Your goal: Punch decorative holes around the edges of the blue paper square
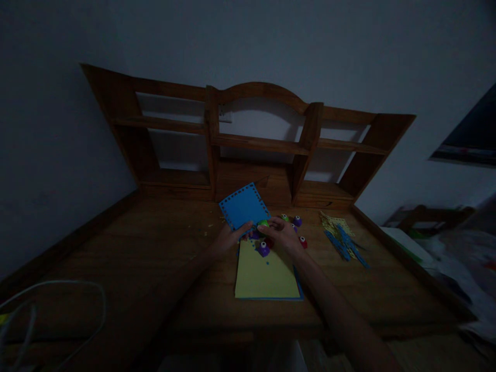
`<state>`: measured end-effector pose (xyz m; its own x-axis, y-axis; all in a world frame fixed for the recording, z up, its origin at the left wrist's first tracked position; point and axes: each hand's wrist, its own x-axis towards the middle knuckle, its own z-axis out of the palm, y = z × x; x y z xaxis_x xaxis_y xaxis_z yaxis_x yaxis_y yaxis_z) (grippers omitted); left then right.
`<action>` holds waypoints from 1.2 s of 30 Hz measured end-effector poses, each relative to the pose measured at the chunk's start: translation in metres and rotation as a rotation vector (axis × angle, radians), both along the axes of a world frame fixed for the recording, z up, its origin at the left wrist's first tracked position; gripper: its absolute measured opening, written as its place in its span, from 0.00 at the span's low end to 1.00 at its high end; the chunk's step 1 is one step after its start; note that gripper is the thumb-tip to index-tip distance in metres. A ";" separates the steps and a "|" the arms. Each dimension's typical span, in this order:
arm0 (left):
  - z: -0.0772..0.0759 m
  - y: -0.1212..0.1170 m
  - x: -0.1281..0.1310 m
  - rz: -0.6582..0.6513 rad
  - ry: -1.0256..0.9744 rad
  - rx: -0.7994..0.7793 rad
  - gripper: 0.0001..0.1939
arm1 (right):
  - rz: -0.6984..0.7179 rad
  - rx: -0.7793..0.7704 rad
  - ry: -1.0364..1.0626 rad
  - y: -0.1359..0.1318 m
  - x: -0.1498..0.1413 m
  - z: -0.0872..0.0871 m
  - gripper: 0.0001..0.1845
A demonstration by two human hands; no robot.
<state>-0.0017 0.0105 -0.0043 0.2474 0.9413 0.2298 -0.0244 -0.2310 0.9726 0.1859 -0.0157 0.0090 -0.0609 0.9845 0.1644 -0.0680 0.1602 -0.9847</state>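
My left hand point(231, 238) grips the lower edge of a blue paper sheet point(244, 204), which is tilted up and has punched holes along its edges. In my right hand point(282, 233) is a small green craft punch point(263, 224), set at the sheet's lower right corner. Beneath both hands lies a yellow paper sheet point(265, 281) with blue paper under it. A purple punch point(264, 249) stands on the yellow sheet, and a red punch point(269, 242) is partly hidden by my right hand.
Several more punches, such as a purple one point(297, 220) and a red one point(303, 242), stand right of my hands. Blue and yellow paper strips point(343, 240) are heaped farther right. A wooden shelf point(256, 142) rises behind the desk; a white cable point(103, 305) loops at lower left.
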 end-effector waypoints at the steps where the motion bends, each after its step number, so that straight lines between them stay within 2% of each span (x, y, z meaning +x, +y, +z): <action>1: 0.001 0.000 0.000 0.010 0.006 0.015 0.15 | 0.005 0.009 -0.011 0.000 0.000 0.000 0.17; 6: 0.004 0.000 -0.003 0.101 0.011 0.031 0.16 | 0.056 0.025 0.000 0.000 -0.001 0.000 0.17; 11: 0.003 0.001 -0.003 0.112 0.000 0.006 0.17 | -0.023 0.004 -0.034 -0.003 -0.001 0.004 0.22; 17: 0.002 0.001 -0.001 0.115 -0.002 0.017 0.18 | -0.107 -0.016 -0.037 -0.003 0.003 0.010 0.22; 27: -0.001 0.003 -0.002 0.160 -0.008 0.001 0.19 | -0.185 -0.018 0.014 0.007 0.016 0.003 0.20; 36: 0.000 0.003 -0.003 0.154 0.037 -0.010 0.17 | -0.193 -0.010 -0.026 0.012 0.020 -0.005 0.22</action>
